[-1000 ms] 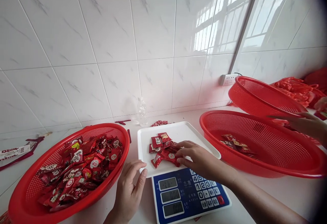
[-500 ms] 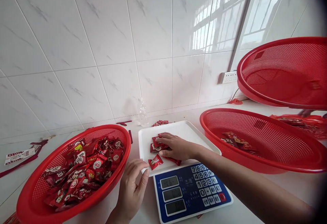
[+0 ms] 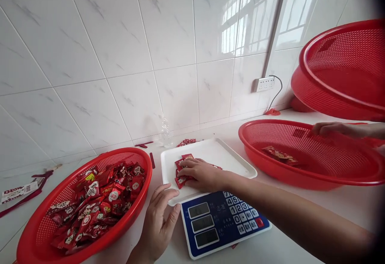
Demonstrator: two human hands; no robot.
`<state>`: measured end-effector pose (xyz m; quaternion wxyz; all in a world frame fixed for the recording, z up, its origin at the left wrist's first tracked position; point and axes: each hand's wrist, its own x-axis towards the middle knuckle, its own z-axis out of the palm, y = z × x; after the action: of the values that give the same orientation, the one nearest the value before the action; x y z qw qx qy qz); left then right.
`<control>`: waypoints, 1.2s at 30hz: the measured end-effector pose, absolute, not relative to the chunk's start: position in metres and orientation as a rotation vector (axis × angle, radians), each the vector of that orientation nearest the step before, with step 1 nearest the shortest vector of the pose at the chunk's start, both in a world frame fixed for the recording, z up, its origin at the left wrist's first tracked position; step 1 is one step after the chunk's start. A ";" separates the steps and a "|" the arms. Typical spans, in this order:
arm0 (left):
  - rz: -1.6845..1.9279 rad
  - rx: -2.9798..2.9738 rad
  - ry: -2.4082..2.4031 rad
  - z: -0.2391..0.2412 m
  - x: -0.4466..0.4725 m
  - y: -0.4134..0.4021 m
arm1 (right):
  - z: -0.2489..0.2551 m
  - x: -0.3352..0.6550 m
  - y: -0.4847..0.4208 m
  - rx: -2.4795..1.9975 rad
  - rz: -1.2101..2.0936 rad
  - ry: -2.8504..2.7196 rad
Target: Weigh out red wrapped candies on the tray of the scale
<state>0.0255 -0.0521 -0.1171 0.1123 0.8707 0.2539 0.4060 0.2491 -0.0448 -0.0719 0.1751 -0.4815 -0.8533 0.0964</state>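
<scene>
On the white weighing tray (image 3: 216, 155) of a digital scale lie several red wrapped candies (image 3: 180, 164). My right hand (image 3: 200, 174) rests over them with its fingers stretched out, partly hiding them. Just off the tray's front left corner is my left hand (image 3: 159, 218), holding nothing, thumb and fingers apart. The scale's blue panel (image 3: 222, 216), with displays and keys, sits below my right forearm. To the left, a red perforated basket (image 3: 33, 224) contains a heap of wrapped candies (image 3: 99, 204).
A second red basket (image 3: 252, 135) at right has a few packets inside. A co-worker's hand (image 3: 333, 128) is at its far rim, beneath another raised red basket (image 3: 309, 55). A clear plastic bottle (image 3: 165, 131) and a power strip (image 3: 264, 84) are by the tiled wall.
My right hand has shifted slightly left over the candies, which now lie closer together. The raised basket moved right, and a co-worker's hand has come over the lower right basket.
</scene>
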 end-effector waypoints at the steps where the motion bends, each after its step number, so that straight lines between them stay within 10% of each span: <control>1: 1.220 2.552 0.746 -0.117 0.026 -0.052 | -0.072 0.252 -0.045 -1.332 0.275 -2.412; 36: 1.302 2.495 0.757 -0.120 0.026 -0.052 | -0.053 0.296 -0.089 -1.807 0.469 -2.161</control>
<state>0.0256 -0.0520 -0.1196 0.1132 0.8506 0.2580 0.4440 0.2962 -0.0891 -0.0533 0.1423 -0.6263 -0.7491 0.1624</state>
